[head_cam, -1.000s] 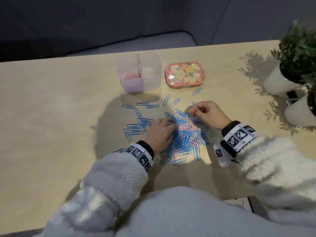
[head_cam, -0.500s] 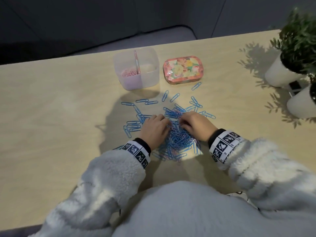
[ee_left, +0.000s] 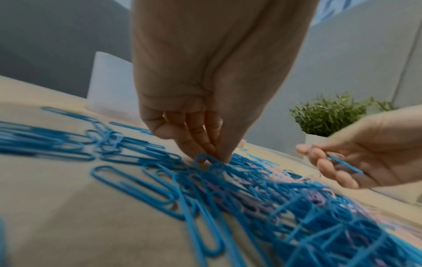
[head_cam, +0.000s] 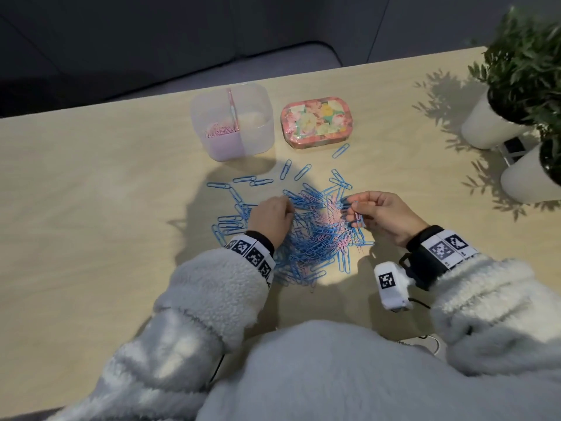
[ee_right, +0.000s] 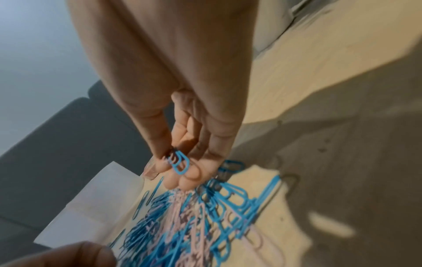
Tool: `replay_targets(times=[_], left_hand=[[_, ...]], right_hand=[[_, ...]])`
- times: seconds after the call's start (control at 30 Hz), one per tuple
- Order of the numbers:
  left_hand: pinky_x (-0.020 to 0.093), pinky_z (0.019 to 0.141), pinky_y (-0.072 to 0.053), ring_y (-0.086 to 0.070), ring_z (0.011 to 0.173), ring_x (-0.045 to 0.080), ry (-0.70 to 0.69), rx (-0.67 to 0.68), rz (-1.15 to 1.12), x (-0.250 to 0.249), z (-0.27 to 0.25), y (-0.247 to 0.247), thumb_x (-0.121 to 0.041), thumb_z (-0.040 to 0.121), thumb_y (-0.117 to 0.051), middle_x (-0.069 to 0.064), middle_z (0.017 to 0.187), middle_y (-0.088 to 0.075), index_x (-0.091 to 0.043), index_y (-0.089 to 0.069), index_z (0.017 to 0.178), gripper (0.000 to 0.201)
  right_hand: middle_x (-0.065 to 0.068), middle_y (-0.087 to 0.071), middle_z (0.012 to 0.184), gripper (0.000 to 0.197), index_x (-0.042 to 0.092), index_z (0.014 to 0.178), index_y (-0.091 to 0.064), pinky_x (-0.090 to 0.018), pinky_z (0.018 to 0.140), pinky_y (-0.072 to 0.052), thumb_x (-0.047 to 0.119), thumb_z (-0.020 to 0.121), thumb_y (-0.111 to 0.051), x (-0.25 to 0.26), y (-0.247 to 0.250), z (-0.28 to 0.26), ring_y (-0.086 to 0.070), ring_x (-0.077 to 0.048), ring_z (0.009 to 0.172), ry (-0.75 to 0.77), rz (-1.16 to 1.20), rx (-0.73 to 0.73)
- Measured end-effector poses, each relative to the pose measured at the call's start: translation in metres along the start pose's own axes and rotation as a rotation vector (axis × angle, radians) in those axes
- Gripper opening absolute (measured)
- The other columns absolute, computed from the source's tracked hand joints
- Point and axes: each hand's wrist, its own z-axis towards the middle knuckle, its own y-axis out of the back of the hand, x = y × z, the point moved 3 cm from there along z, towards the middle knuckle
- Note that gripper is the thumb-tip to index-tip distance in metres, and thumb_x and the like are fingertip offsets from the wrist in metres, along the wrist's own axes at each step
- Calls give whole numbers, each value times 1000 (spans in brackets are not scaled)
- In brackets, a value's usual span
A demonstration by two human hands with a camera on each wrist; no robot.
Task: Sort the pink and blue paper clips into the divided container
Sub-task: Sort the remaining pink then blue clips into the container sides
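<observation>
Right hand (head_cam: 384, 215) raised, its grip pinching blue clips (ee_right: 179, 163), presumably gathered for the divided container (head_cam: 232, 120); left hand (head_cam: 270, 218), fingertips bunched on the mixed pile (head_cam: 315, 235) on the tabletop (head_cam: 91, 208), seemingly picking; pink clips (head_cam: 220, 130) fill the left compartment.

We cannot see the fingertips of the left hand (head_cam: 271, 218) beside the pile of clips (head_cam: 315, 235); the plants (head_cam: 528, 56) are cut off.
</observation>
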Motion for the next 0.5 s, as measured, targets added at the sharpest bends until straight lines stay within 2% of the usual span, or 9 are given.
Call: replay_targets(times=[0.07, 0.1, 0.13, 0.2, 0.27, 0.33, 0.4, 0.5], left_hand=[[37, 83, -47, -59, 97, 29, 3, -39, -61, 7, -1, 5, -9, 88, -50, 12, 102, -66, -8, -62, 97, 15], [38, 83, -47, -59, 96, 28, -1, -58, -83, 10, -1, 8, -9, 89, -50, 11, 101, -65, -8, -62, 96, 15], [38, 83, -47, -59, 95, 27, -10, -74, -105, 12, -1, 11, -9, 89, -51, 11, 100, -65, -8, -63, 95, 14], [36, 83, -47, -60, 91, 24, -29, -91, -213, 13, -2, 15, -10, 90, -52, 9, 96, -66, -9, -62, 93, 11], [32, 76, -48, -61, 83, 22, -7, -61, -415, 10, -2, 18, -7, 92, -48, 8, 89, -63, -10, -56, 92, 9], [22, 61, -45, -57, 70, 16, 49, 37, -550, 5, -1, 15, -5, 94, -39, 5, 83, -55, -11, -50, 92, 13], [22, 56, -38, -50, 64, 14, 60, 152, -500, -1, -1, 10, -7, 94, -38, 2, 76, -50, -10, -52, 94, 15], [28, 68, -39, -49, 74, 20, -40, 194, -165, -8, -3, 2, -17, 91, -52, 4, 82, -51, -5, -59, 96, 14]], right_hand=[[-2, -70, 58, 12, -1, 95, -62, -17, 48, -53, -4, 90, -51, -2, 4, 2, -64, -10, 50, 22, -70, -47], [-5, -69, 61, 12, -2, 96, -62, -17, 46, -50, -3, 89, -53, -2, 6, 3, -62, -12, 50, 58, -177, -89], [-9, -68, 66, 9, 0, 92, -64, -17, 47, -48, -2, 87, -57, 0, 7, 4, -59, -13, 50, 100, -315, -131], [-10, -65, 67, 11, 9, 77, -64, -18, 54, -47, -2, 80, -66, 5, 7, 4, -57, -3, 46, 172, -499, -180], [-1, -60, 53, 21, 12, 69, -61, -16, 48, -47, -6, 75, -70, 6, 7, 3, -51, 1, 37, 170, -439, -163], [4, -56, 43, 21, 9, 68, -60, -16, 36, -42, -7, 71, -72, 7, 7, 0, -47, -3, 31, 147, -341, -134], [0, -53, 47, 23, 11, 63, -59, -16, 36, -40, -2, 68, -77, 10, 9, -1, -48, -5, 32, 177, -430, -164], [1, -54, 55, 31, 25, 56, -54, -22, 56, -41, 10, 73, -76, 15, 12, 0, -51, -12, 51, 244, -811, -291]])
